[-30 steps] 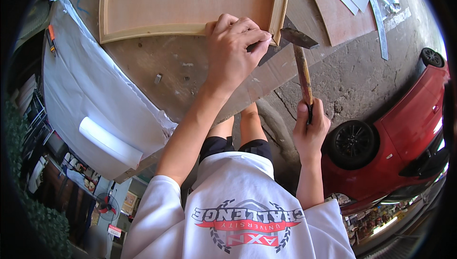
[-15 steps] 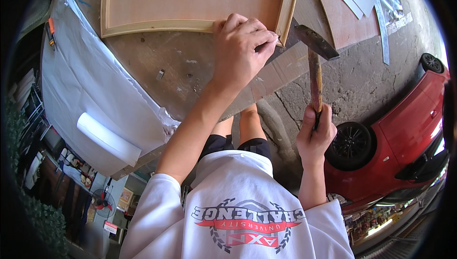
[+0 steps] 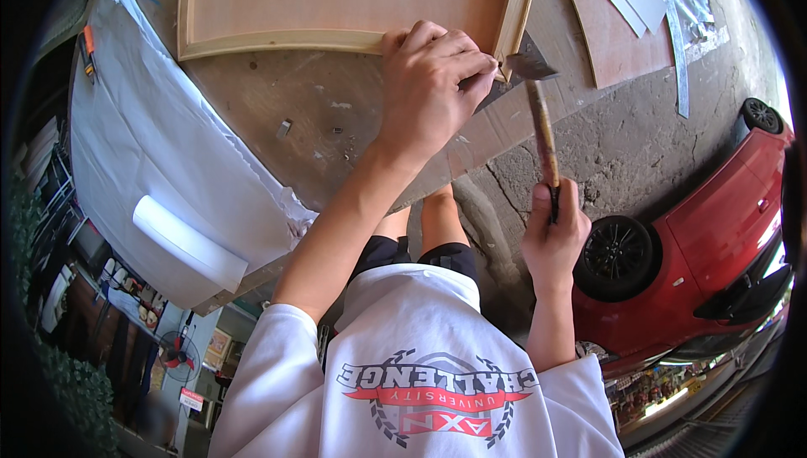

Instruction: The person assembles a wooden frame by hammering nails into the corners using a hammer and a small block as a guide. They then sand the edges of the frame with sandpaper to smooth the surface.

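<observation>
The wooden frame [image 3: 286, 42] with a flat, light-brown panel inside lies at the far middle of the work table. My left hand [image 3: 433, 79] rests over its near rail by the right corner. Its thumb and forefinger are pinched together at that corner; what they hold, if anything, is too small to make out. Wrapped round the lower handle of a hammer [image 3: 542, 126], my right hand [image 3: 555, 231] holds it upright in the picture. The hammer's slightly blurred head is close to the corner, just right of my left fingertips. I cannot tell whether it touches.
White sheeting [image 3: 160, 121] covers the table's left side, with a white roll [image 3: 189, 243] on it. An orange-handled tool [image 3: 89, 50] lies at far left. Small metal bits [image 3: 284, 128] dot the brown tabletop. A thin board [image 3: 618, 63] is at far right; a red car [image 3: 714, 231] stands nearby.
The hammer head has swung left and slightly up in the picture, closer to the frame's corner. My left hand has barely shifted, still pinched at the corner.
</observation>
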